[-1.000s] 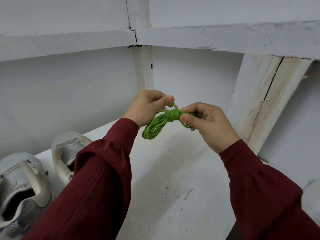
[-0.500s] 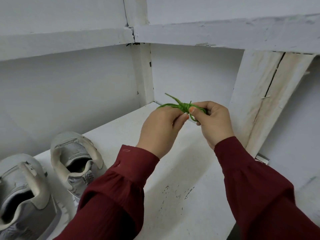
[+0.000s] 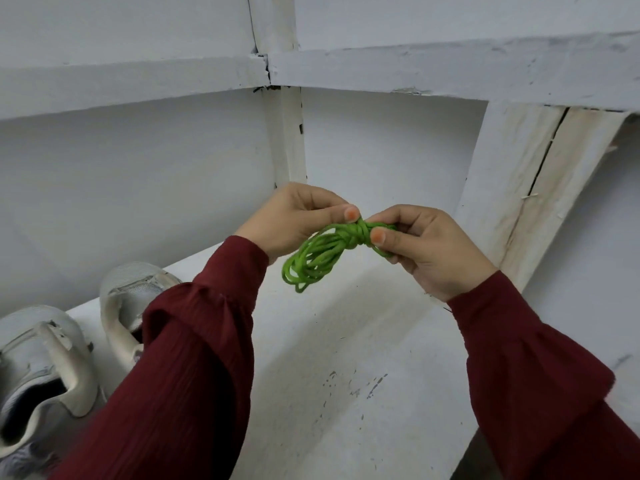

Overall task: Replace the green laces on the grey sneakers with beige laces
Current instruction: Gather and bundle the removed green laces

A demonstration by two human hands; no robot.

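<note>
Cinching the knot on the coiled green laces (image 3: 341, 239), held mid-air at frame centre.

A steady, even outward pull from both sides should snug the wrap without spilling the loops, which hang toward seven o'clock. The grey sneakers (image 3: 45, 358) sit at eight o'clock on the shelf (image 3: 329, 358). The left hand (image 3: 298, 220) pinches the knot between thumb and curled fingers. The right hand (image 3: 426, 244), at three o'clock, pinches the short end.

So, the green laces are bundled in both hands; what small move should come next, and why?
Probably pull the left hand and right hand slightly apart to tighten the knot. They pinch the green laces on either side of it, and the loops hang loose below, so the bundle may not hold yet.
</note>
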